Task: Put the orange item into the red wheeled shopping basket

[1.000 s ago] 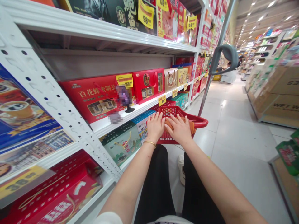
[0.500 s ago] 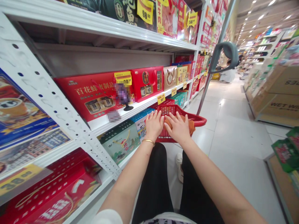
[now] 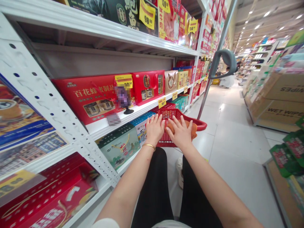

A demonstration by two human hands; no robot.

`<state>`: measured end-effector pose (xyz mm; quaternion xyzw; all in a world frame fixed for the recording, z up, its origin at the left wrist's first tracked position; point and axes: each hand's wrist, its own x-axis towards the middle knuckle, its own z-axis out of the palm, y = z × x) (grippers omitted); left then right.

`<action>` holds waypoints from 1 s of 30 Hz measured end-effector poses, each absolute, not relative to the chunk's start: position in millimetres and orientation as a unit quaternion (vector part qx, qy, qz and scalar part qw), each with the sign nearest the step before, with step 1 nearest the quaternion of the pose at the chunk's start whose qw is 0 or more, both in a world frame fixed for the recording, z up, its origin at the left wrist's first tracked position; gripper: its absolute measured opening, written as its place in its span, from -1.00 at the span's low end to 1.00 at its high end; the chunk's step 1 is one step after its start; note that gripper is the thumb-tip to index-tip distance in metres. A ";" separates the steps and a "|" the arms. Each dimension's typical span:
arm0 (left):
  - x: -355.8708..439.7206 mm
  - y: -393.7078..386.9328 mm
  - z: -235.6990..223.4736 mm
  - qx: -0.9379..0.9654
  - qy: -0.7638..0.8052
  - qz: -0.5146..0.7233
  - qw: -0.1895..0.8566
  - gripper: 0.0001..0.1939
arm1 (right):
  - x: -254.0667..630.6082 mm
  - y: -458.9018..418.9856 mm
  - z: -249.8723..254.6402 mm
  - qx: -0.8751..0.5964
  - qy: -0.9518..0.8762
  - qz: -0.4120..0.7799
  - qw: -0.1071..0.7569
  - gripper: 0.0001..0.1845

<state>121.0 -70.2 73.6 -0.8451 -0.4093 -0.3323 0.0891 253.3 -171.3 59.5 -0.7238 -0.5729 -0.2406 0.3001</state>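
Red plastic basket point(image 3: 198, 125) at twelve o'clock held a soft orange item point(image 3: 193, 131) beneath the open right hand point(image 3: 180, 133), the open left hand point(image 3: 155, 129) resting flat beside it.

Supermarket aisle: white steel shelving point(image 3: 52, 101) left of my left hand point(image 3: 155, 129), red gift boxes point(image 3: 90, 98), yellow price tags point(image 3: 123, 80); wet-wipes cartons point(image 3: 282, 110) well right.

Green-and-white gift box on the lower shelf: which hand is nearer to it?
Left. The left hand rests on the red plastic basket, just right of the green-and-white gift box. The right hand lies farther right, on the orange-brown item in the basket.
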 end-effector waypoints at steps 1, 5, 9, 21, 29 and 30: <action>120.9 -70.2 73.9 -0.846 -0.409 -0.329 0.091 -0.44 | 249.2 -169.7 59.9 -0.714 -0.587 -0.241 0.297 -0.42; 121.5 -70.3 74.5 -0.848 -0.408 -0.326 0.092 -0.44 | 271.6 -176.6 64.0 -0.725 -0.582 -0.231 0.288 -0.43; 122.8 -70.0 73.3 -0.846 -0.403 -0.336 0.089 -0.43 | 307.6 -186.9 70.0 -0.786 -0.504 -0.209 0.289 -0.43; 121.1 -67.8 72.5 -0.847 -0.405 -0.324 0.111 -0.44 | 260.3 -171.8 72.2 -0.704 -0.626 -0.188 0.278 -0.45; 123.3 -66.6 70.3 -0.841 -0.404 -0.345 0.102 -0.43 | 294.0 -179.1 74.8 -0.781 -0.513 -0.190 0.301 -0.49; 123.0 -66.0 70.1 -0.841 -0.405 -0.343 0.105 -0.43 | 284.0 -176.0 74.3 -0.771 -0.528 -0.192 0.300 -0.49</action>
